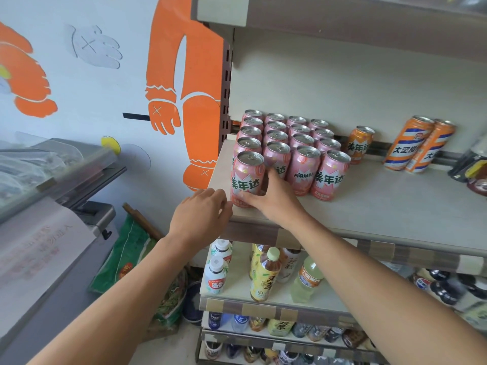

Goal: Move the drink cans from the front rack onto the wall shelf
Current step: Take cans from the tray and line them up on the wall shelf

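Note:
Several pink Mirinda cans (303, 154) stand in rows on the beige wall shelf (382, 206). My right hand (271, 196) grips the front-left pink can (246, 175), which stands upright at the shelf's front left corner, thumb on its right side and fingers round its base. My left hand (200, 217) hovers just left of that can at the shelf edge, fingers loosely bent and holding nothing. An orange Mirinda can (359, 144) stands to the right of the pink rows.
Two tall orange and blue cans (416, 144) lean at the back right. Dark items (471, 167) sit at the far right edge. Lower shelves hold bottles (263, 275). A grey freezer cabinet (52, 233) stands left, with a green bag (126, 254) beside it.

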Tool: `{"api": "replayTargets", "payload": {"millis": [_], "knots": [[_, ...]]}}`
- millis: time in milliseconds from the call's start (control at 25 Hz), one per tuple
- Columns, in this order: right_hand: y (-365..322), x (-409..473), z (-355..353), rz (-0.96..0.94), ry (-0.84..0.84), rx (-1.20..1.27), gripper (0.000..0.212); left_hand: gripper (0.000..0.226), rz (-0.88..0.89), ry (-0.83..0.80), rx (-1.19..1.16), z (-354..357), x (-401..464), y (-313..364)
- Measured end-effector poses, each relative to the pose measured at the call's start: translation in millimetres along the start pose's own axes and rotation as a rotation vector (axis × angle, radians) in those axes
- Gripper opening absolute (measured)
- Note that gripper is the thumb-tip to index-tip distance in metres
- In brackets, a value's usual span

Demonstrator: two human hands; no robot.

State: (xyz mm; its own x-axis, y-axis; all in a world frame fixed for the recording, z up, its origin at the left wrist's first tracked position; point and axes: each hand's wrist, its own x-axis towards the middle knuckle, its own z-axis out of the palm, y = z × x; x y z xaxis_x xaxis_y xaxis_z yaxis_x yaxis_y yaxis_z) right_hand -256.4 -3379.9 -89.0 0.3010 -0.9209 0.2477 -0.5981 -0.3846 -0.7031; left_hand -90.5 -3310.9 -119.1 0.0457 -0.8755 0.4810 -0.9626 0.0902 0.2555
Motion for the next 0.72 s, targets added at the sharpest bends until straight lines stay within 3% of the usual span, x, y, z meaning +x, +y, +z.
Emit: {"api": "replayTargets", "payload": {"millis": [160, 400, 720], "knots": [[7.8, -18.7, -18.7, -0.047, -0.026, -0.03, 0.067, 0.022, 0.048, 0.039, 0.004, -4.1, -5.7, 16.6], [44.8, -69.8, -87.7, -0.189, 0.057, -0.358, 0.05, 0.018, 0.155, 0.072, -0.045, -3.2, -11.0, 86.9], [135.0, -182.6, -228.3, 0.058, 0.19, -0.545, 0.051, 0.024, 0.434, -0.021, -0.246, 51.6, 1.1, 277.7]]}}
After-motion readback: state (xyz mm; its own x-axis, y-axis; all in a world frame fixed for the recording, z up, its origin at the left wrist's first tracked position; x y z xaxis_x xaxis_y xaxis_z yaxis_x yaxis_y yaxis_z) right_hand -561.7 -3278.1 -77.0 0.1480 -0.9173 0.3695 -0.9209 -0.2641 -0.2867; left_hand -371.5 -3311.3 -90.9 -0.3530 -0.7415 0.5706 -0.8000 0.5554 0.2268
